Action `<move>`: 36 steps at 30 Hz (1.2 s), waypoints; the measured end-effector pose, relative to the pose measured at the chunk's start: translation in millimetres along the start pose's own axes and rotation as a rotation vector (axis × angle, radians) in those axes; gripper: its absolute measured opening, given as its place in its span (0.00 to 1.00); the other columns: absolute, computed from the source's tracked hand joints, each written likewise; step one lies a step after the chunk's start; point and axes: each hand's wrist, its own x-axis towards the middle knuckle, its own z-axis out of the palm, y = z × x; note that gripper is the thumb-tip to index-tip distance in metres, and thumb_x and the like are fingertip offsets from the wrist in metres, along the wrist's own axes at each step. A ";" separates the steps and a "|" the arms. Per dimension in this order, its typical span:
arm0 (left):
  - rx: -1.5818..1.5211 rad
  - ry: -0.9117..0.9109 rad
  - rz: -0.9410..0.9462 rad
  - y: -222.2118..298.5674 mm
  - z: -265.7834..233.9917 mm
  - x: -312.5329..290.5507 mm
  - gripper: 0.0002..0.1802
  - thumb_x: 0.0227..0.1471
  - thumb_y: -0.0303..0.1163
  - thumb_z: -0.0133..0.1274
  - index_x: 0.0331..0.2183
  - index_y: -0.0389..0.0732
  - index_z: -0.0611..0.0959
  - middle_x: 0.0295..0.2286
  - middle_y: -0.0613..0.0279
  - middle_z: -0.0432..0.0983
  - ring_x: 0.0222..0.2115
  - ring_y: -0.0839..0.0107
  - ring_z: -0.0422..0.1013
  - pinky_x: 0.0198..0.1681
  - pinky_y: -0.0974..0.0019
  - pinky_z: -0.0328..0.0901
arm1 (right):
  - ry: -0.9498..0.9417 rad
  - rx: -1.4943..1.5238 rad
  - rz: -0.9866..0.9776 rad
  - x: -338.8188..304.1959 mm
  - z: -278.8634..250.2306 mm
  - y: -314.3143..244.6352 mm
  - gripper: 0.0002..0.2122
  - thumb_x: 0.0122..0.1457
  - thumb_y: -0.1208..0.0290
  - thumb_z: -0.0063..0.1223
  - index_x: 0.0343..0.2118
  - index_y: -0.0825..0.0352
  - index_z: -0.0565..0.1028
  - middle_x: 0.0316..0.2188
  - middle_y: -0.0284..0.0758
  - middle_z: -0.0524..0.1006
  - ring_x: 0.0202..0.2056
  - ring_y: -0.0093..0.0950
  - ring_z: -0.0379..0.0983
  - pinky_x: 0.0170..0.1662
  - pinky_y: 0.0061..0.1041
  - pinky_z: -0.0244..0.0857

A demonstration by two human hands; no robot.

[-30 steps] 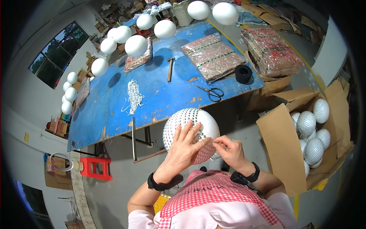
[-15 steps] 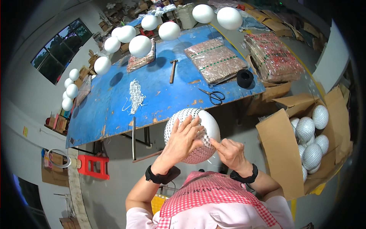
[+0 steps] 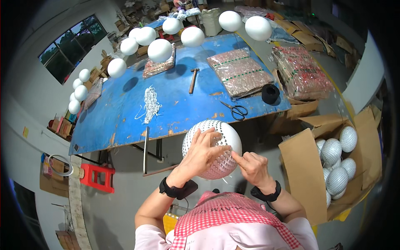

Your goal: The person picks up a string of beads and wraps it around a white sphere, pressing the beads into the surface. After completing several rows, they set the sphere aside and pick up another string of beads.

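A large white ball (image 3: 233, 135) is in front of me, just off the table's near edge. Rows of silvery beaded strand (image 3: 204, 127) cover most of it, leaving a bare smooth patch at its upper right. My left hand (image 3: 199, 153) lies across the beaded side with fingers spread, its thumb side close to the edge of the beading. At the ball's right side, my right hand (image 3: 253, 166) touches that edge with the tip of its index finger, the other fingers curled in. Whatever those curled fingers hold is hidden. A thin white end (image 3: 226, 179) sticks out below the ball.
On the blue table (image 3: 121, 100) lie black scissors (image 3: 236, 111), a hammer (image 3: 193, 81), a heap of beaded strand (image 3: 151, 105), a black roll (image 3: 270, 94) and wrapped packs (image 3: 239, 73). White balls (image 3: 159, 51) stand beyond. A carton (image 3: 304, 171) at right holds several covered balls.
The view has shifted slightly. On the ball, the left hand's thumb side has moved right, closer to the right fingertip. My right hand stays at the beading's edge.
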 end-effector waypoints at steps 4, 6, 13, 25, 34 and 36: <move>-0.088 0.020 -0.047 -1.1 -4.0 6.1 0.21 0.51 0.40 0.57 0.49 0.59 0.79 0.53 0.56 0.64 0.59 0.49 0.55 0.60 0.38 0.45 | 0.005 0.053 0.053 4.4 2.9 2.0 0.18 0.44 0.79 0.57 0.41 0.60 0.80 0.17 0.30 0.67 0.20 0.28 0.70 0.22 0.26 0.65; -0.106 0.013 -0.083 0.9 -6.7 8.8 0.20 0.52 0.41 0.56 0.49 0.58 0.79 0.54 0.56 0.64 0.59 0.49 0.54 0.61 0.38 0.45 | 0.006 0.033 0.051 6.5 2.9 3.5 0.18 0.44 0.79 0.57 0.41 0.60 0.80 0.17 0.31 0.67 0.20 0.28 0.70 0.22 0.27 0.65; -0.007 -0.004 -0.029 -3.3 -2.0 8.2 0.18 0.54 0.38 0.53 0.48 0.56 0.79 0.55 0.52 0.63 0.60 0.49 0.53 0.61 0.40 0.44 | -0.006 0.024 0.054 10.2 3.2 5.2 0.17 0.45 0.79 0.57 0.41 0.60 0.80 0.17 0.30 0.67 0.20 0.28 0.70 0.22 0.27 0.65; 0.053 -0.017 -0.021 -4.6 -0.4 16.9 0.27 0.51 0.47 0.55 0.51 0.50 0.74 0.53 0.51 0.63 0.55 0.50 0.59 0.60 0.43 0.48 | 0.008 0.119 0.125 13.6 12.2 10.1 0.16 0.46 0.78 0.58 0.41 0.63 0.78 0.18 0.32 0.70 0.20 0.30 0.72 0.22 0.29 0.65; -0.051 -0.056 -0.127 -3.2 4.5 14.5 0.36 0.45 0.47 0.60 0.54 0.45 0.70 0.54 0.43 0.60 0.57 0.45 0.56 0.59 0.42 0.50 | -0.001 0.132 0.143 11.6 14.9 15.3 0.15 0.46 0.77 0.58 0.41 0.64 0.78 0.17 0.32 0.70 0.20 0.31 0.72 0.22 0.29 0.65; 0.055 -0.019 -0.072 6.1 6.6 10.8 0.38 0.44 0.47 0.62 0.54 0.45 0.69 0.55 0.45 0.60 0.59 0.45 0.55 0.59 0.42 0.51 | -0.008 0.120 0.151 10.6 14.9 16.4 0.15 0.46 0.77 0.58 0.40 0.64 0.78 0.17 0.32 0.70 0.20 0.31 0.72 0.22 0.29 0.65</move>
